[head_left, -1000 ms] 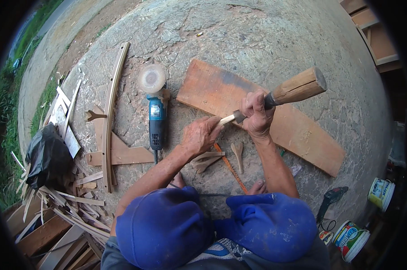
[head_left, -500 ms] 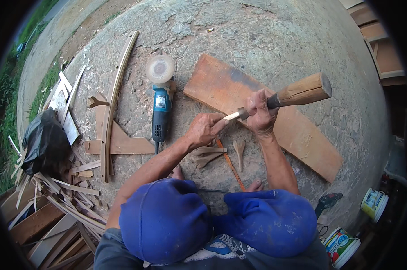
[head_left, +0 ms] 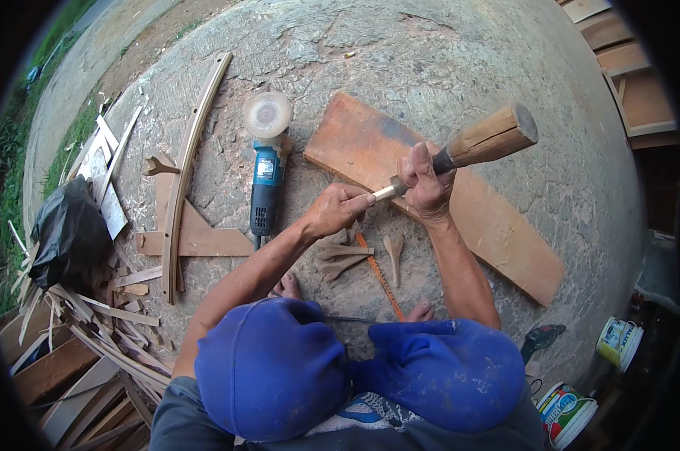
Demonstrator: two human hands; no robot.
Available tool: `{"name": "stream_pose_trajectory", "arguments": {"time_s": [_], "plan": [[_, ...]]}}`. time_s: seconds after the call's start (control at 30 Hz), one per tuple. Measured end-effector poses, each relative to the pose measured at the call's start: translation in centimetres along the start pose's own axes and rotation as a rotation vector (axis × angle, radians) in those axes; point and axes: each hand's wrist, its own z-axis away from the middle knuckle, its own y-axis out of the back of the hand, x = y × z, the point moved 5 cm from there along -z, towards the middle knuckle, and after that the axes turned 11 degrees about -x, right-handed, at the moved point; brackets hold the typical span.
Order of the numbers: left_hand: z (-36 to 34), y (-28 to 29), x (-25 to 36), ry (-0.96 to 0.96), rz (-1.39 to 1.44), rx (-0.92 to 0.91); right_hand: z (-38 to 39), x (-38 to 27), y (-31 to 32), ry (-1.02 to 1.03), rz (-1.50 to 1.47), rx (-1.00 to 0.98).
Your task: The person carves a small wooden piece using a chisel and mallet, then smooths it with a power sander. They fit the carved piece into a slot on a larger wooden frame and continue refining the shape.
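Note:
My right hand grips a chisel just below its thick wooden handle, which points up and to the right. The pale metal blade runs down-left into my left hand, whose fingers are closed at the blade's tip. What lies under that hand is hidden. Both hands work at the near edge of a reddish plank lying on the stone ground. Small carved wooden pieces and a thin orange saw blade lie just below the hands, near my bare toes.
A blue angle grinder with a sanding disc lies left of the hands. Further left are a long curved wooden strip, a flat board, a black bag and a heap of offcuts. Paint cans stand at the lower right.
Both hands have stayed on the chisel at the plank's edge, with the handle shifting only slightly. My head has moved a little, so the view has shifted.

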Motion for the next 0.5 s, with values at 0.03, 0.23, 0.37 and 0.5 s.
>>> {"name": "stream_pose_trajectory", "arguments": {"time_s": [0.03,0.23,0.37,0.5], "plan": [[0.3,0.0,-0.1,0.004,0.004,-0.002,0.0,-0.9,-0.6,0.032,0.003,-0.023],[-0.2,0.0,-1.1,0.053,-0.074,0.025,-0.1,0.5,-0.4,0.041,0.080,0.031],[1.6,-1.6,2.8,-0.113,-0.872,0.269,0.4,-0.1,-0.5,0.018,0.004,0.053],[1.0,-2.0,1.8,-0.094,-0.858,0.276,-0.3,-0.3,-0.9,0.048,0.003,0.076]]}}
